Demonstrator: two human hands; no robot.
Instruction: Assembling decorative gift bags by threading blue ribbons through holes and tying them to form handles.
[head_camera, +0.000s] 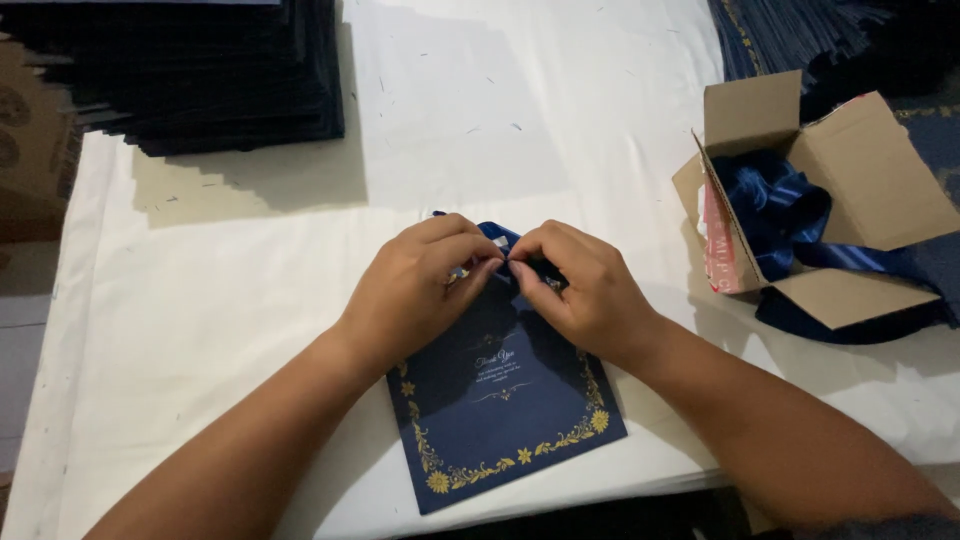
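A dark blue paper bag with a gold floral border lies flat on the white-covered table near its front edge. My left hand and my right hand meet at the bag's top edge, fingertips pinched together on a blue ribbon there. The ribbon is mostly hidden under my fingers.
An open cardboard box holding shiny blue ribbon sits at the right. A tall stack of dark blue bags stands at the back left, more dark bags at the back right. A brown carton is at the left edge.
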